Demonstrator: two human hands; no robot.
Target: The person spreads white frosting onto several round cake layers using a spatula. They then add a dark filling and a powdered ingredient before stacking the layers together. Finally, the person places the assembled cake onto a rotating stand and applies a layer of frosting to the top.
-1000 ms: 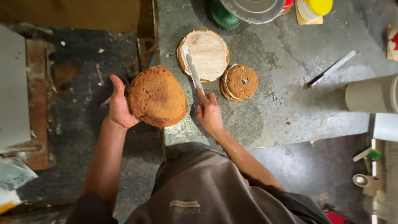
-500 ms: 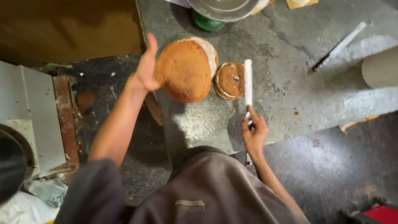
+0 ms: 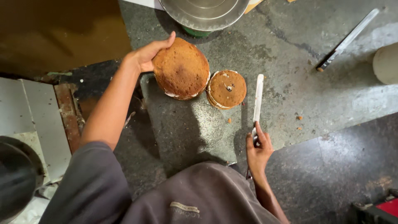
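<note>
metal bowl [image 3: 205, 12] cut off, white cake layer [image 3: 186, 94] mostly hidden

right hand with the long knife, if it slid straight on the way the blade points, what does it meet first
Probably nothing: the right hand aims the knife up the counter, just right of the small cake. Depth is unclear.

Light is dim and warm, falling from above onto the grey counter [image 3: 290, 83], which shows a pale sheen at its right side. The person's torso casts a dark shadow [image 3: 182, 124] across the near counter. Focus is fairly sharp; corners fall dark.
</note>
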